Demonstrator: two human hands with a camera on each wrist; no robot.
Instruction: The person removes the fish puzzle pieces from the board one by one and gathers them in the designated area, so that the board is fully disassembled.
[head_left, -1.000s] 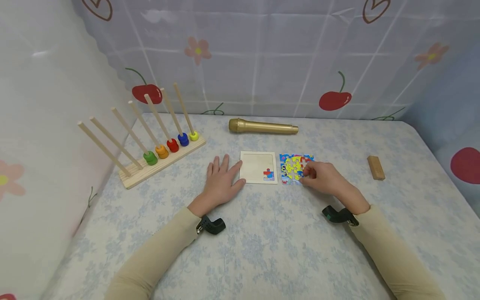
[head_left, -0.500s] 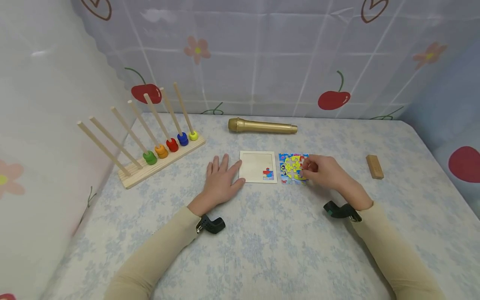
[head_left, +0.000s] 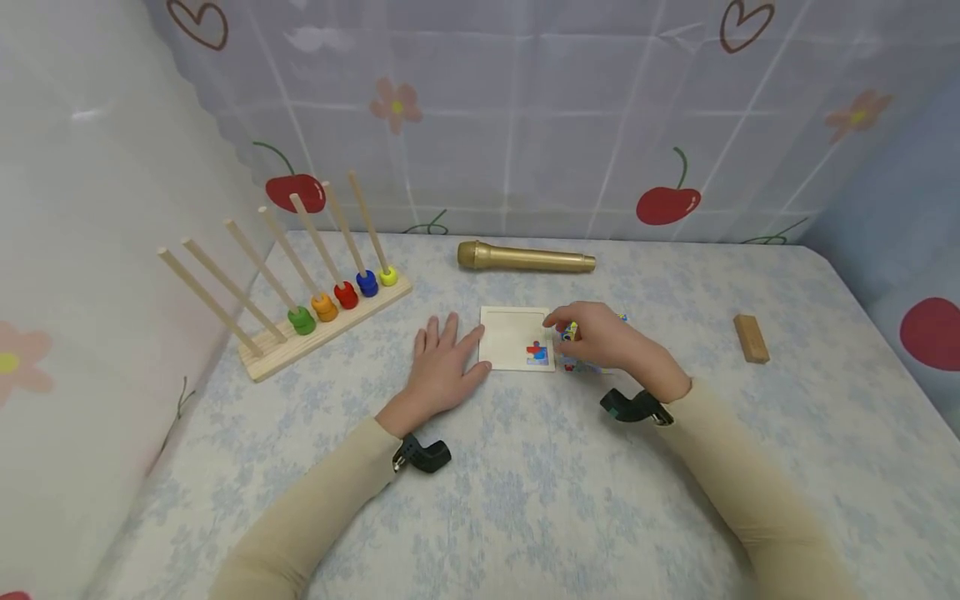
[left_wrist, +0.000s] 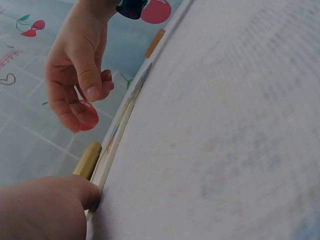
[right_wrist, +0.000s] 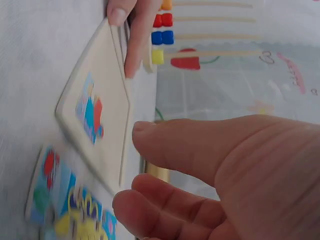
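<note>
My left hand [head_left: 441, 367] lies flat with fingers spread, its thumb and index fingertips at the left edge of a shallow square wooden puzzle tray [head_left: 510, 337]. In the tray's near right corner sit joined jigsaw pieces [head_left: 537, 353], red and blue. Over the tray's right edge hovers my right hand [head_left: 600, 337], thumb and fingers bent but apart; the right wrist view shows nothing between the fingertips. Below that hand, a colourful jigsaw picture [right_wrist: 75, 200] lies beside the tray, mostly covered by the hand in the head view.
A gold microphone [head_left: 525, 257] lies behind the tray. At the left stands a wooden peg rack [head_left: 330, 329] with coloured beads low on several of its tall pegs. A small wooden block [head_left: 752, 338] lies to the right, and a patterned curtain [head_left: 510, 125] hangs behind.
My right hand has moved left from the jigsaw picture's right side to the tray's right edge, and its fingers have parted. The left hand has stayed in place.
</note>
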